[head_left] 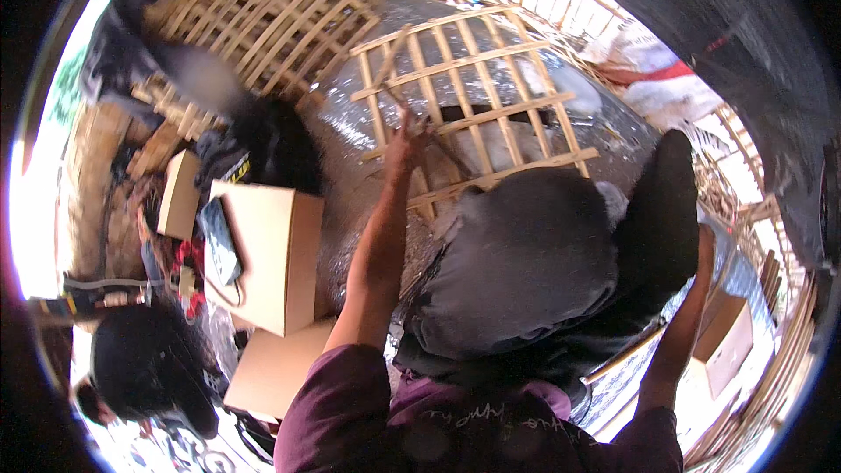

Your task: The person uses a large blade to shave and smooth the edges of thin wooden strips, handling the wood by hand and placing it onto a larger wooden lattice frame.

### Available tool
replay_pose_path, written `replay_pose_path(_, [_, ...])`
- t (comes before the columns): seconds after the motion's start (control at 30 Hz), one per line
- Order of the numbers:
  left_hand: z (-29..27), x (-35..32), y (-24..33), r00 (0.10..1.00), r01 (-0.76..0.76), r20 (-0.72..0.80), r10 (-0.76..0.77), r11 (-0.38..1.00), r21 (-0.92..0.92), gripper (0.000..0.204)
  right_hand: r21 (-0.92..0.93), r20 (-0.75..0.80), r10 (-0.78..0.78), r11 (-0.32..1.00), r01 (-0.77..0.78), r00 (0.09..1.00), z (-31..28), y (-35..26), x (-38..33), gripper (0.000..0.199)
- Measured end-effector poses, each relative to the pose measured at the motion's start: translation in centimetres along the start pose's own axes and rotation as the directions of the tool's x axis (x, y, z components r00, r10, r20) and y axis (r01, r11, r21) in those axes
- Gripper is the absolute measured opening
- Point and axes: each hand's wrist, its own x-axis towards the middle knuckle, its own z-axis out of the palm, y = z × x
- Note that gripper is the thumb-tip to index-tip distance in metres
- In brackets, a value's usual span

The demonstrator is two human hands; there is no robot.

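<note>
A bamboo lattice panel [498, 114] of crossed slats lies on the ground in front of me. My left hand [409, 136] is over its left side, fingers closed around what looks like a thin dark stick [448, 156] running slantwise across the slats. Near its upper end, a paler wooden piece [394, 52] angles upward; I cannot tell whether the two are joined. Out to the right, my right hand [706, 235] reaches down beside my black-clad knee [657, 219]. Its fingers are hidden, and whatever it touches does not show.
Cardboard boxes [302, 254] stand at my left, one with a dark flat pouch [219, 241] on top. A larger woven bamboo panel [263, 13] leans at the far left near a person in dark clothes [118, 52]. An open carton [727, 342] sits at right.
</note>
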Motion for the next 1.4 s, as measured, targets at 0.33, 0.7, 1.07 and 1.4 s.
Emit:
replay_pose_path(0.33, [-3.1, -2.0, 1.1, 0.984, -0.042, -0.137, 0.11, 0.902, 0.429, 0.035, 0.118, 0.111, 0.155, 0.979, -0.168, 0.982, 1.5, -4.3, 2.6, 0.034])
replay_pose_path(0.7, [-4.4, 1.4, 0.8, 0.765, -0.525, 0.108, 0.635, 0.519, 0.675, 0.029, 0.056, -0.002, 0.078, 0.995, -0.078, 0.997, 2.5, -2.7, 0.7, 0.035])
replay_pose_path(1.07, [-11.3, 8.0, 10.6, 0.489, -0.557, 0.229, 0.842, 0.099, 0.825, 0.023, 0.099, -0.178, 0.402, 0.915, -0.39, 0.898, 2.9, -13.9, -0.4, 0.024])
replay_pose_path(1.4, [-10.2, 5.3, 34.1, 0.233, -0.816, 0.094, 0.968, 0.142, 0.561, 0.013, -0.068, -0.435, 0.0, 0.997, -0.033, 0.9, -3.1, -28.8, -4.2, 0.016])
